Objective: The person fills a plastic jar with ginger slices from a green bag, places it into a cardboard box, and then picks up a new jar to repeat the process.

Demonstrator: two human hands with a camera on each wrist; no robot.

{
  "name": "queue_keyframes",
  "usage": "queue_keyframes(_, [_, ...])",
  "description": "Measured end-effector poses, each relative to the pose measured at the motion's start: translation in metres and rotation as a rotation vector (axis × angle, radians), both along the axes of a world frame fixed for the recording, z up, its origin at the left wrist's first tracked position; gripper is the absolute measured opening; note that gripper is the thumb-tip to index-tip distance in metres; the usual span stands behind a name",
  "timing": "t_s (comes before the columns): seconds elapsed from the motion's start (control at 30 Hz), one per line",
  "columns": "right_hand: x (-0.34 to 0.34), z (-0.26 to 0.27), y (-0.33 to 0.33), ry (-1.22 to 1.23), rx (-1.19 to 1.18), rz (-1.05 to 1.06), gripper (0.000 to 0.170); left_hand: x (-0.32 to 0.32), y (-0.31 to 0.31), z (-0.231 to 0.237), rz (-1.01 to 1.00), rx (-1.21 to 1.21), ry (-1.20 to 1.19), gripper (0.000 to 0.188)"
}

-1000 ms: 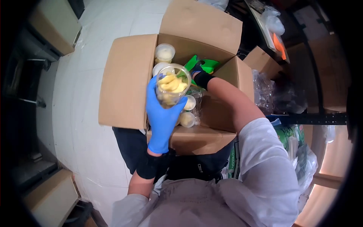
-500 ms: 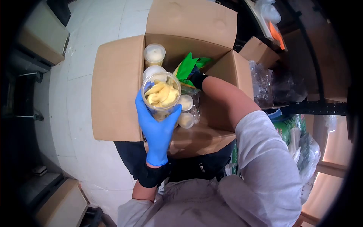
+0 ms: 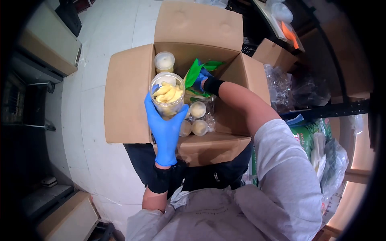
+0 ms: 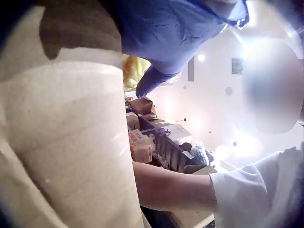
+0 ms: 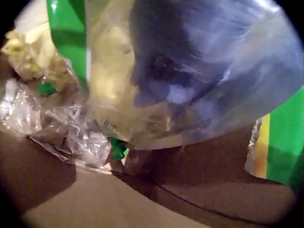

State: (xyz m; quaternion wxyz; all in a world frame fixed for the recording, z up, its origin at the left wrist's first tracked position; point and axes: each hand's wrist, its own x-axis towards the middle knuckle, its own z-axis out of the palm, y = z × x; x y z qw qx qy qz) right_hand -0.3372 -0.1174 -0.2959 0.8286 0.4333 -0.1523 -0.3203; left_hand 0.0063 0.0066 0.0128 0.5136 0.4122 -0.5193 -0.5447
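While the blue-gloved left hand (image 3: 164, 130) holds a clear tub (image 3: 169, 109) of yellow pieces (image 3: 167, 94) above the left part of a cardboard box (image 3: 217, 148), the right hand (image 3: 202, 79) reaches in at the green bag (image 3: 194, 74) inside. The tub sits in the fork of the left hand, thumb curled on its right side, fingers round its left, its wide mouth turned up toward the wearer and seemingly uncovered. The right wrist view shows the other glove behind clear plastic, yellow matter beside it; whether its fingers are closed on anything cannot be told. The tub looks light and thin-walled, likely stiff at the rim but apt to flex under a hard squeeze, and its smooth side may slip against a glove; a firm, gentle hold below the rim would suit it. The bag looks limp and slick, best taken by its edge, and the pieces seem easily crushed.
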Motion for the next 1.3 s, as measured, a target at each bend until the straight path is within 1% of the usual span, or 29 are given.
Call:
queue_keyframes(0.07, [0.006,0.025,0.001,0.004,0.033,0.122,0.029,0.000,0.000,0.000,0.015,-0.031,-0.015,0.080])
queue_keyframes(0.1, [0.035,0.078,0.009,-0.751,0.592,-0.192,0.026,-0.001,-0.001,-0.002,0.015,-0.038,-0.012,0.080])
queue_keyframes(0.13, [0.053,0.112,0.014,-1.505,1.147,-0.521,0.024,-0.001,-0.002,-0.005,0.021,-0.058,-0.022,0.080])
queue_keyframes(0.17, [0.049,0.116,0.012,-1.503,1.145,-0.516,0.024,-0.001,-0.003,-0.006,0.028,-0.077,-0.033,0.081])
queue_keyframes(0.23, [0.037,0.129,0.009,-1.662,1.462,-0.478,0.019,-0.001,-0.001,-0.004,0.031,-0.092,-0.027,0.081])
queue_keyframes(0.27, [0.049,0.164,0.019,-1.861,1.425,-0.453,0.017,-0.001,-0.002,-0.003,0.030,-0.107,-0.023,0.082])
queue_keyframes(0.33, [0.066,0.234,0.036,-1.973,1.433,-0.516,0.019,-0.001,-0.002,-0.005,0.043,-0.125,-0.028,0.082])
queue_keyframes(0.37, [0.067,0.252,0.047,-2.113,1.410,-0.404,0.022,-0.001,-0.002,-0.004,0.032,-0.123,-0.012,0.082])
queue_keyframes(0.4, [0.069,0.270,0.059,-2.104,1.412,-0.395,0.022,-0.001,-0.002,-0.004,0.022,-0.121,0.005,0.082])
queue_keyframes(0.47, [0.073,0.309,0.083,-2.198,1.402,-0.219,0.020,-0.001,-0.003,-0.006,0.019,-0.148,0.014,0.082])
queue_keyframes(0.5, [0.075,0.330,0.095,-2.187,1.405,-0.210,0.020,-0.002,-0.003,-0.008,0.008,-0.166,0.018,0.082])
queue_keyframes(0.53, [0.079,0.352,0.107,-2.370,1.388,-0.206,0.020,-0.003,-0.004,-0.011,0.019,-0.174,0.021,0.082])
queue_keyframes(0.57, [0.085,0.371,0.117,-2.556,1.366,-0.199,0.020,-0.003,-0.005,-0.015,-0.012,-0.178,0.023,0.081])
queue_keyframes(0.6, [0.095,0.387,0.126,-2.543,1.381,-0.184,0.020,-0.002,-0.007,-0.016,-0.039,-0.184,0.023,0.080])
queue_keyframes(0.63, [0.106,0.401,0.135,-2.634,1.288,-0.010,0.019,-0.002,-0.007,-0.016,-0.023,-0.192,0.019,0.080])
queue_keyframes(0.67, [0.115,0.413,0.143,-2.719,1.184,0.165,0.018,-0.003,-0.006,-0.015,-0.039,-0.250,-0.007,0.080])
queue_keyframes(0.7, [0.124,0.427,0.149,-2.714,1.194,0.175,0.018,-0.004,-0.005,-0.014,-0.060,-0.307,-0.031,0.079])
queue_keyframes(0.77, [0.144,0.444,0.157,-2.536,1.364,0.309,0.016,-0.006,-0.003,-0.011,-0.081,-0.305,-0.022,0.078])
queue_keyframes(0.8, [0.149,0.443,0.158,-2.536,1.362,0.309,0.016,-0.008,-0.001,-0.010,-0.107,-0.300,-0.010,0.077])
queue_keyframes(0.87, [0.159,0.440,0.158,-2.222,1.357,0.396,0.016,-0.008,0.001,-0.009,-0.114,-0.305,-0.005,0.077])
queue_keyframes(0.9, [0.162,0.440,0.158,-2.212,1.386,0.344,0.017,-0.008,0.001,-0.008,-0.120,-0.309,-0.001,0.077])
queue_keyframes(1.03, [0.163,0.440,0.156,-2.220,1.386,0.383,0.018,-0.003,0.003,0.001,-0.171,-0.261,-0.014,0.080])
queue_keyframes(1.1, [0.155,0.448,0.155,-2.466,1.342,0.316,0.019,-0.005,0.002,-0.002,-0.124,-0.314,0.003,0.075])
queue_keyframes(1.13, [0.144,0.446,0.151,-2.471,1.339,0.301,0.019,-0.005,0.001,-0.004,-0.129,-0.305,0.008,0.075])
queue_keyframes(1.2, [0.113,0.433,0.134,-2.602,1.273,0.134,0.018,-0.005,0.000,-0.009,-0.091,-0.322,0.001,0.077])
queue_keyframes(1.23, [0.101,0.426,0.127,-2.593,1.337,-0.089,0.025,-0.006,-0.001,-0.013,-0.086,-0.295,0.033,0.078])
queue_keyframes(1.3, [0.070,0.383,0.103,-2.332,1.602,-0.442,0.027,-0.003,-0.002,-0.015,-0.065,-0.267,0.050,0.079])
